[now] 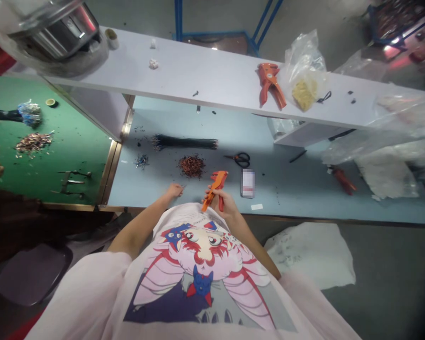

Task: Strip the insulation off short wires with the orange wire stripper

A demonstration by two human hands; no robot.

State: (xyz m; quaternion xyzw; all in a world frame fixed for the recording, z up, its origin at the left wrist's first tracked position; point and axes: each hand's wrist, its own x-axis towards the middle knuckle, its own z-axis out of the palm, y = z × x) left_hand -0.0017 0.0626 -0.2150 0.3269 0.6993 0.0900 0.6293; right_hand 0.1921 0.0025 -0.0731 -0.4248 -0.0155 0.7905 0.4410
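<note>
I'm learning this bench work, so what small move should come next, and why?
Probably move the left hand toward the orange hand tool: that hand seems to pinch a small thin piece, while the right hand holds the tool close by, apart from the piece.

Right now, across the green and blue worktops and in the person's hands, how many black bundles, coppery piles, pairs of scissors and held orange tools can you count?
Black bundles: 2
Coppery piles: 2
Scissors: 1
Orange tool in the right hand: 1
Total: 6
</note>
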